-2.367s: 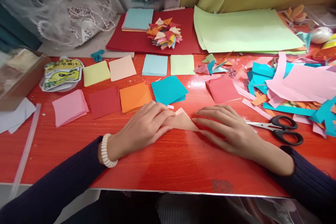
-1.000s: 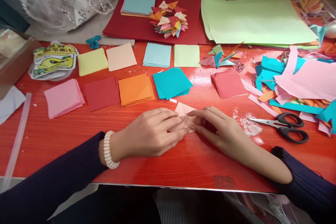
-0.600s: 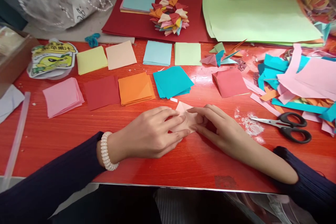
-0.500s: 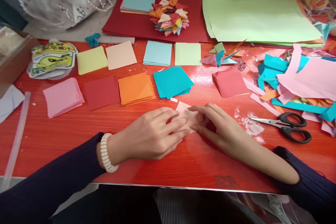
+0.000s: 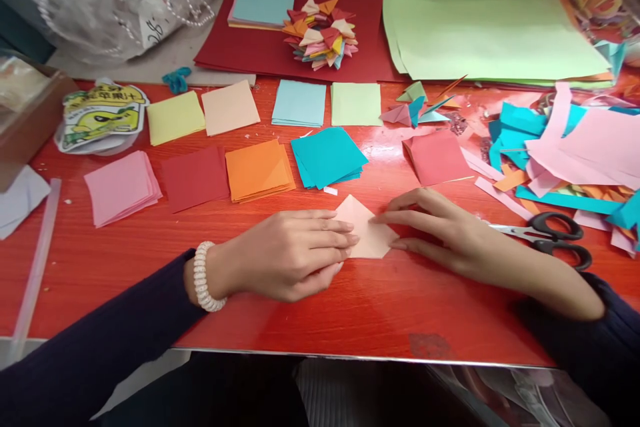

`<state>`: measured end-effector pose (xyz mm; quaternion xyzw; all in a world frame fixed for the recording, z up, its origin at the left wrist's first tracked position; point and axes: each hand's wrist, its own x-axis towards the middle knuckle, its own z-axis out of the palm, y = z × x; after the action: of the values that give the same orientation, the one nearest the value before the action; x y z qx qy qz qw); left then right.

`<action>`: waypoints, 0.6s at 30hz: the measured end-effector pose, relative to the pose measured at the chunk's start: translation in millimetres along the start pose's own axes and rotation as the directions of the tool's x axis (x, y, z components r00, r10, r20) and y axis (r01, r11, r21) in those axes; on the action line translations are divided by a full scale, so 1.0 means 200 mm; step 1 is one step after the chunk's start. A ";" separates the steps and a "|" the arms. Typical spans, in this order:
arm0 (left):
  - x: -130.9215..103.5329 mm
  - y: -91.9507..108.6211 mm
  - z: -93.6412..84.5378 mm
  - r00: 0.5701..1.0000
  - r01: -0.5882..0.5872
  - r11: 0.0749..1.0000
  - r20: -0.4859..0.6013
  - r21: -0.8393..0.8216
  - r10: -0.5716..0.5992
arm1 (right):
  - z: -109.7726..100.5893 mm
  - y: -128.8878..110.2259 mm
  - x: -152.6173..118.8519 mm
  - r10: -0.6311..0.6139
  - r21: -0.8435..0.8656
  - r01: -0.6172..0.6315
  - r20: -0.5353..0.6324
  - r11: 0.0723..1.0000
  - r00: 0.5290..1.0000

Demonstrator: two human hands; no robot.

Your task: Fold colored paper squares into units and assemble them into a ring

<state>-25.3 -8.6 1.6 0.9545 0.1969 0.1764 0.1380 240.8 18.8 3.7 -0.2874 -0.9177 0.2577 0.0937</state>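
On 1 table (image 5: 300,330), 2 hands (image 5: 295,253) touch 1 peach paper (image 5: 369,240).

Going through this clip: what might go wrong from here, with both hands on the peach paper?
The peach paper might slip or skew: the left hand lies flat over one side, while the right hand has only fingertips at the other.
The scissors lie right by the right forearm, blades toward it, so a bump or nick is possible.
The uneven teal stack, just beyond the paper, could get knocked.
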 end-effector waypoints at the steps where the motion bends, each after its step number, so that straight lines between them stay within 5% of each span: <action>1: 0.00 0.00 0.00 1.000 -0.004 1.000 -0.002 -0.001 0.004 | -0.01 0.00 0.00 -0.037 0.006 0.037 0.006 0.999 0.999; 7: 0.00 -0.02 0.01 0.998 -0.038 0.997 -0.044 0.064 0.040 | 0.00 -0.02 0.02 -0.267 -0.127 0.256 -0.071 0.958 0.961; 15: 0.01 -0.02 -0.01 0.991 -0.104 0.975 -0.066 0.199 0.119 | 0.02 -0.04 0.02 -0.309 -0.017 0.308 -0.071 0.951 0.949; 18: 0.01 -0.02 -0.02 0.989 -0.106 0.965 -0.074 0.240 0.127 | 0.02 -0.05 0.01 -0.368 -0.096 0.362 -0.052 0.927 0.928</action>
<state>-25.9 -3.8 5.3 0.9652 0.1660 0.2018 0.0046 233.4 11.1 4.6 -0.1240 -0.9615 0.1865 0.1592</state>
